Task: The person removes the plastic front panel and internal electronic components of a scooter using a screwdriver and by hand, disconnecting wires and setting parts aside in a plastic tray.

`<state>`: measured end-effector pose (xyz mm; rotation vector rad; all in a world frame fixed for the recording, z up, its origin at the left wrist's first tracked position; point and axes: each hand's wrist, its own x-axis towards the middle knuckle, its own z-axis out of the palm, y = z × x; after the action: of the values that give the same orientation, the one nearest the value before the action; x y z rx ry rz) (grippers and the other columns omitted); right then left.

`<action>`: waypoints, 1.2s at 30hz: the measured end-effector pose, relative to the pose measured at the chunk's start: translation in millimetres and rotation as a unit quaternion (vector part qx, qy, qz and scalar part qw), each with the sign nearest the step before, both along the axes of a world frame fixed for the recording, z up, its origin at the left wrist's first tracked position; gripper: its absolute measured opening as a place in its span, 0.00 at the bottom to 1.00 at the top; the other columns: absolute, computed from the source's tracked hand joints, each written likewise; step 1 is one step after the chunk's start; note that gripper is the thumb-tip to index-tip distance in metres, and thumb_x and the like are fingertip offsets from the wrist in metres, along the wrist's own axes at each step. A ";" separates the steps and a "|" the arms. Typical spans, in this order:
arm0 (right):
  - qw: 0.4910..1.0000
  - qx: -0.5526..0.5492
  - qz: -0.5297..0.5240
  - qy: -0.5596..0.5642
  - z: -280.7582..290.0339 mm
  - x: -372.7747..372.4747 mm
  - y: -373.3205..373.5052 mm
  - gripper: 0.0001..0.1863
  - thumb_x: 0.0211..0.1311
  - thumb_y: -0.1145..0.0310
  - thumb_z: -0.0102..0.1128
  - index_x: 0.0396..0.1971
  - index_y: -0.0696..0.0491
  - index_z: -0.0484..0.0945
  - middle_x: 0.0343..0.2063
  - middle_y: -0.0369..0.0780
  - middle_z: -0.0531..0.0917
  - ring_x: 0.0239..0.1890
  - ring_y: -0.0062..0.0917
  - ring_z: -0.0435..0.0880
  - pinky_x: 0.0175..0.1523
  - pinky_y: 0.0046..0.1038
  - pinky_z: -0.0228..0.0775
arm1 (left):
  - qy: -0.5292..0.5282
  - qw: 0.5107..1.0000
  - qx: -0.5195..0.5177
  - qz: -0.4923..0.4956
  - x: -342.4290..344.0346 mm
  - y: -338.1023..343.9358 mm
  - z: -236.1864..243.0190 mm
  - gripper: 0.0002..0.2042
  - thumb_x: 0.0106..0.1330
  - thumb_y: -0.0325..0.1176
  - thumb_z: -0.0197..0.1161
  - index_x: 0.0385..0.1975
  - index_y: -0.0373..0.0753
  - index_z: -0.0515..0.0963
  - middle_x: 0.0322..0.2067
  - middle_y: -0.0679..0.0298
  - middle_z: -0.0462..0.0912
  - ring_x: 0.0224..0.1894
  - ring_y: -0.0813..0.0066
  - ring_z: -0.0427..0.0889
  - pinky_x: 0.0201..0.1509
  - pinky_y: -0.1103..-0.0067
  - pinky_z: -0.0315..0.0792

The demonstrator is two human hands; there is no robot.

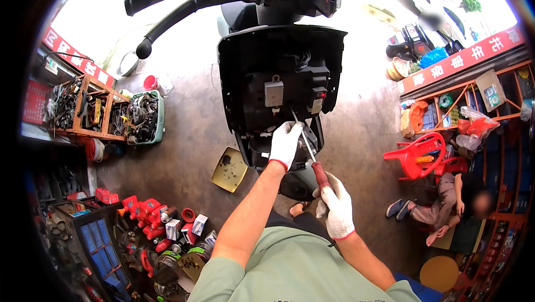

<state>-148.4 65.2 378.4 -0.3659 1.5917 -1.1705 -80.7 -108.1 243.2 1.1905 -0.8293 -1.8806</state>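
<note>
In front of me stands a scooter whose dark inner housing (251,62) is opened up. My right hand (337,208), in a white glove, is closed around the red handle of a long screwdriver (320,174). The thin shaft slants up and left into the lower housing; where its tip meets a part I cannot make out. My left hand (286,143), gloved too, has its fingers pinched at the shaft. Above it a silver finned box (273,94) is fixed inside, with a small black unit (319,93) showing a red light to its right.
A yellow tray (229,170) with small parts lies on the floor, left of the scooter. Red bottles (146,213) and boxes crowd the lower left; a green tub (147,113) stands beyond. At right are a red chair (418,157) and a seated person (446,204).
</note>
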 end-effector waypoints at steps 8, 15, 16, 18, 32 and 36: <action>1.000 0.003 0.009 0.005 -0.7 -1.7 -6.4 0.26 0.69 0.71 0.49 0.65 0.62 0.63 0.32 0.41 0.79 0.14 0.18 0.73 0.23 0.21 0.69 | 0.027 0.999 0.011 0.016 -2.4 -4.4 -1.7 0.09 0.71 0.36 0.59 0.41 0.37 0.80 0.25 0.72 0.79 0.18 0.91 0.70 0.20 0.90 0.61; 0.999 0.016 0.025 0.036 8.8 2.6 -12.3 0.24 0.71 0.70 0.49 0.65 0.59 0.65 0.33 0.39 0.79 0.16 0.13 0.69 0.21 0.17 0.63 | 0.051 0.998 0.030 0.023 -3.5 -5.3 -2.6 0.09 0.72 0.36 0.58 0.41 0.37 0.80 0.24 0.72 0.79 0.18 0.90 0.70 0.22 0.90 0.62; 0.999 0.015 0.028 0.039 7.6 2.0 -12.5 0.24 0.71 0.70 0.49 0.64 0.59 0.65 0.33 0.39 0.79 0.16 0.14 0.69 0.21 0.18 0.63 | 0.055 0.998 0.031 0.028 -4.3 -5.1 -2.2 0.09 0.72 0.36 0.58 0.41 0.36 0.80 0.24 0.72 0.79 0.18 0.90 0.70 0.22 0.90 0.62; 0.998 0.012 0.034 0.045 3.4 -1.1 -10.9 0.24 0.71 0.70 0.49 0.64 0.59 0.65 0.32 0.39 0.79 0.16 0.14 0.69 0.21 0.18 0.63 | 0.062 0.997 0.031 0.038 -5.5 -4.2 -0.1 0.10 0.72 0.36 0.58 0.41 0.36 0.80 0.24 0.72 0.79 0.19 0.90 0.70 0.22 0.89 0.63; 0.999 0.010 0.001 -0.034 4.8 2.8 -11.4 0.28 0.70 0.62 0.52 0.65 0.59 0.64 0.33 0.40 0.77 0.17 0.17 0.68 0.24 0.22 0.63 | 0.067 0.996 0.056 0.036 -2.2 -2.5 13.8 0.10 0.71 0.35 0.58 0.41 0.34 0.80 0.25 0.70 0.79 0.19 0.87 0.71 0.25 0.87 0.68; 0.995 -0.003 -0.021 -0.096 7.0 0.4 -10.7 0.28 0.70 0.61 0.52 0.65 0.58 0.63 0.34 0.40 0.77 0.17 0.16 0.66 0.25 0.23 0.62 | 0.085 0.993 0.068 0.043 -4.6 -3.1 16.2 0.10 0.72 0.37 0.57 0.39 0.35 0.78 0.21 0.68 0.78 0.16 0.85 0.70 0.20 0.84 0.67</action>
<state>-148.0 54.4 385.4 -0.2167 1.4339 -1.2052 -85.3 -111.2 259.4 1.1103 -0.5575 -1.9606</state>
